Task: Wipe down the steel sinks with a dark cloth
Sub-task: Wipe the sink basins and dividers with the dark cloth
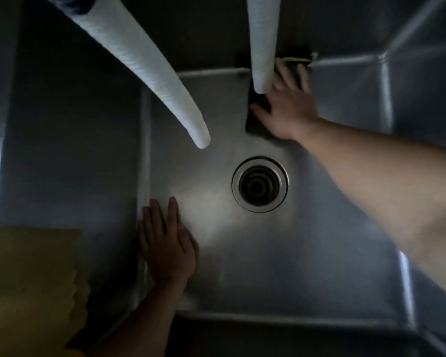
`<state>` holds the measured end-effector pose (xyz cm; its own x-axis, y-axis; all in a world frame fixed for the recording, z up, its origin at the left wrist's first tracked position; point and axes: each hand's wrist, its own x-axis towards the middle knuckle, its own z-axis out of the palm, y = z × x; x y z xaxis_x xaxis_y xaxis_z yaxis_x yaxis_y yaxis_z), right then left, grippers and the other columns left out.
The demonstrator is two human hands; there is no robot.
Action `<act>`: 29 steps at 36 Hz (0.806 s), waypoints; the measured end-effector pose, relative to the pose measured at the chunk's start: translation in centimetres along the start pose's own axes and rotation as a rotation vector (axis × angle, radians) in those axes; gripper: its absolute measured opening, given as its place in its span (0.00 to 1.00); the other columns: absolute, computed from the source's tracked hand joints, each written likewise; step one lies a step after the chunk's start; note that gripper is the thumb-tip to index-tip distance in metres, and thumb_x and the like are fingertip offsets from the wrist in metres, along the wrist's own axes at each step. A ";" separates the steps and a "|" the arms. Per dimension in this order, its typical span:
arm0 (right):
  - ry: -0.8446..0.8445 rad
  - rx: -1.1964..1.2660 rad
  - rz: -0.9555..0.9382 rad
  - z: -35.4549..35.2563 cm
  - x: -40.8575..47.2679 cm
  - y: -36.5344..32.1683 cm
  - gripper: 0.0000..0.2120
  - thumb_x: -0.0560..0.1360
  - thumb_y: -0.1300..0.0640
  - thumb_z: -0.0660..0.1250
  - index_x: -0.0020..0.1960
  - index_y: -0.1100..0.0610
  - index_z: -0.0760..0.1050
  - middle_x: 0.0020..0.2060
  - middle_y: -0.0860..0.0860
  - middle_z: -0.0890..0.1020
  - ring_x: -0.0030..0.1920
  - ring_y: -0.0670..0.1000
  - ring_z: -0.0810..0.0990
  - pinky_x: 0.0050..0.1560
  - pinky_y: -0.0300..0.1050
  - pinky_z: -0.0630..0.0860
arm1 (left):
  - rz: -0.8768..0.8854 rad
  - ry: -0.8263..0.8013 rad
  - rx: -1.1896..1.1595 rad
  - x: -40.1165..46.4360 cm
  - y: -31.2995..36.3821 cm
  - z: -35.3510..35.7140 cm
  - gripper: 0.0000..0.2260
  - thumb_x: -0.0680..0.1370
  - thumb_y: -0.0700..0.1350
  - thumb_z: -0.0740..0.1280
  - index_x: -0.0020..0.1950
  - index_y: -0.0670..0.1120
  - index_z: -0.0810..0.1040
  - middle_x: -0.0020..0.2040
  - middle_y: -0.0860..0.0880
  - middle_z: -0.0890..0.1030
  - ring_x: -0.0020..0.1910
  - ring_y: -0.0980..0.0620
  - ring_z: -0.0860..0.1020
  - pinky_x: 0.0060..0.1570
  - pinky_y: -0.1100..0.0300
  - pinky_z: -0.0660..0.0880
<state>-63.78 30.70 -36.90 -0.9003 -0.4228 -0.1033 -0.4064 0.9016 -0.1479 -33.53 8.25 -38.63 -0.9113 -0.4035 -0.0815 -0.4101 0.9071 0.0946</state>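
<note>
Here the right hand point(285, 109) presses the dark cloth point(258, 117) flat, fingers spread, on the steel sink point(242, 253) floor at the drain's point(259, 184) twelve o'clock, against the back wall. The left hand point(168, 240), fingers straight and together, rests on the floor at eight o'clock. The cloth's long axis seems to run twelve to six. Likely risk: the near white hose point(262, 47) hanging over the cloth could snag the sweeping hand.

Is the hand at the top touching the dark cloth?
Touching. The head view shows the right hand lying flat with spread fingers on the dark cloth, pressing it against the sink floor near the back wall.
</note>
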 end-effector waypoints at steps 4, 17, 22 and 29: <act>0.038 0.005 0.257 -0.4 -2.3 4.4 0.33 0.78 0.37 0.50 0.80 0.47 0.54 0.81 0.47 0.53 0.80 0.53 0.45 0.77 0.63 0.41 | -0.004 0.008 -0.010 0.0 -0.1 0.4 0.27 0.79 0.48 0.52 0.79 0.51 0.61 0.78 0.40 0.61 0.77 0.40 0.59 0.74 0.43 0.54; -0.002 -0.060 0.192 0.8 -5.4 -0.2 0.35 0.77 0.35 0.50 0.80 0.47 0.53 0.81 0.51 0.50 0.80 0.58 0.41 0.75 0.67 0.37 | 0.003 0.026 -0.001 0.1 -0.2 0.7 0.26 0.80 0.49 0.52 0.79 0.52 0.60 0.79 0.41 0.60 0.78 0.40 0.58 0.75 0.44 0.52; -0.052 -0.038 0.010 -0.4 -5.8 4.0 0.33 0.76 0.34 0.51 0.79 0.41 0.55 0.81 0.47 0.52 0.81 0.53 0.44 0.77 0.63 0.40 | 0.008 0.043 -0.006 -0.1 -0.4 0.6 0.25 0.80 0.49 0.51 0.79 0.52 0.60 0.79 0.41 0.60 0.78 0.40 0.57 0.75 0.43 0.52; 0.014 -0.005 0.626 -0.4 -8.5 4.6 0.34 0.76 0.34 0.47 0.80 0.44 0.52 0.81 0.48 0.50 0.80 0.53 0.43 0.77 0.63 0.37 | 0.010 0.078 -0.040 -0.2 -0.1 0.5 0.25 0.81 0.50 0.51 0.79 0.52 0.61 0.78 0.41 0.60 0.77 0.39 0.58 0.74 0.45 0.52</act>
<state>-58.00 38.46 -36.32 -0.9700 0.1867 -0.1559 0.1978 0.9785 -0.0591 -33.31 8.33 -39.12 -0.9148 -0.4040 -0.0028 -0.4006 0.9063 0.1347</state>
